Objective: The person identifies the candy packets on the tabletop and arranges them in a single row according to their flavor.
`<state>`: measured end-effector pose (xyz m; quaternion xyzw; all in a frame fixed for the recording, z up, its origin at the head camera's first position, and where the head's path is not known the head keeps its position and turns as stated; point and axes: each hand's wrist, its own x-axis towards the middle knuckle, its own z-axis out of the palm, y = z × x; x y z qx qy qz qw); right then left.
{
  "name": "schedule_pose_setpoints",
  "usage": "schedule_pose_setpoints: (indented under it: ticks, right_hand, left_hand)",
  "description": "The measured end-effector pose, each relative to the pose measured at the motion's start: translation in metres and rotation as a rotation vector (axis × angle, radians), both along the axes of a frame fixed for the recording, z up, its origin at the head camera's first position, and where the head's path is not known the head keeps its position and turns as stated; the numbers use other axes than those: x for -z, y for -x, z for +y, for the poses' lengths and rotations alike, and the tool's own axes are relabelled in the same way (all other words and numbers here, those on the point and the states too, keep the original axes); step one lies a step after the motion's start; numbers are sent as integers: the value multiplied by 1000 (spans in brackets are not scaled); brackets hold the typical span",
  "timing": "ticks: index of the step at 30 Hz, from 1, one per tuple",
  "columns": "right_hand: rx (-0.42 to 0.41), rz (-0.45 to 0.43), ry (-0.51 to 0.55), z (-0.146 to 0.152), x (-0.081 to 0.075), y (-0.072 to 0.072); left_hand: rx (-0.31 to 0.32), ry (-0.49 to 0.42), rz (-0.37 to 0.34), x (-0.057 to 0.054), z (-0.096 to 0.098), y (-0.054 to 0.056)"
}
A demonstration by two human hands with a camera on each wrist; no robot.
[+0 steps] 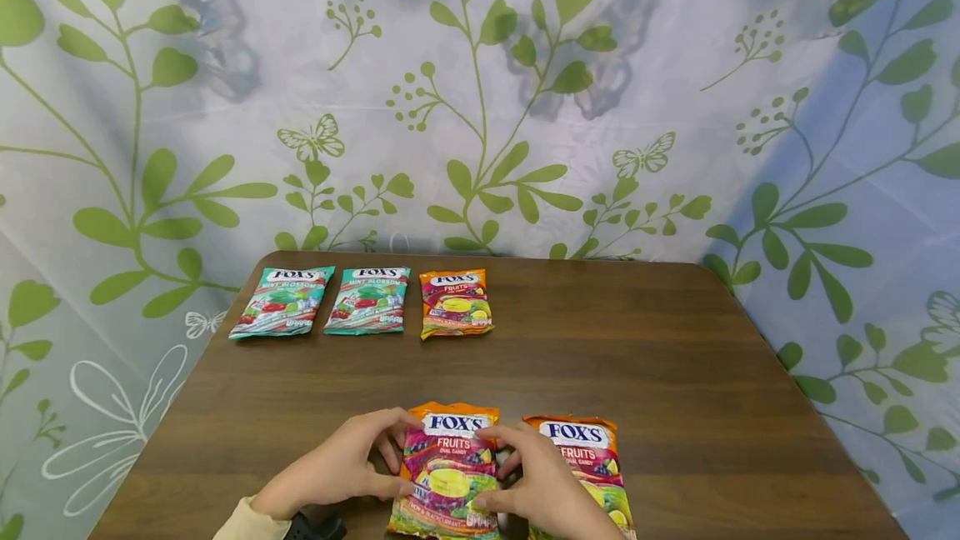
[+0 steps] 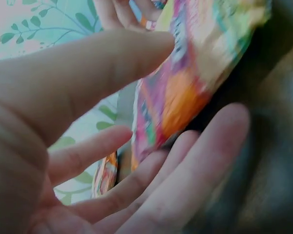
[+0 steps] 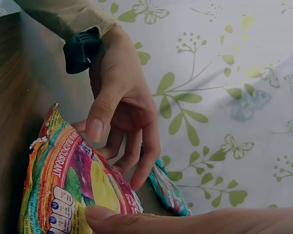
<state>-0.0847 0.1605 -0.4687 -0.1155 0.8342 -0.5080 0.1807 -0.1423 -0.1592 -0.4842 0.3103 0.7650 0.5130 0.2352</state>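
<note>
Between your left hand (image 1: 341, 463) and right hand (image 1: 542, 477): crinkled, glossy, pillow-shaped Fruits packet (image 1: 447, 482), its sides gripped by your curved fingers | second packet (image 1: 583, 435), partly hidden by your right hand | three packets (image 1: 367, 303) lined up farther back | brown wood-grain table (image 1: 645, 365) | pale backdrop (image 1: 675, 107) with green leaf print
</note>
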Motion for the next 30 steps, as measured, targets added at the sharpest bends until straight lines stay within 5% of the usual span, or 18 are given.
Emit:
schedule_pose_setpoints:
  ticks: [6,30]
  right_hand:
    - [12,9,42,-1,4,-1]
    - [40,-55,137,-4,13,0]
  left_hand:
    - [-34,30,61,1,5,-5]
    - [-53,17,61,4,8,-7]
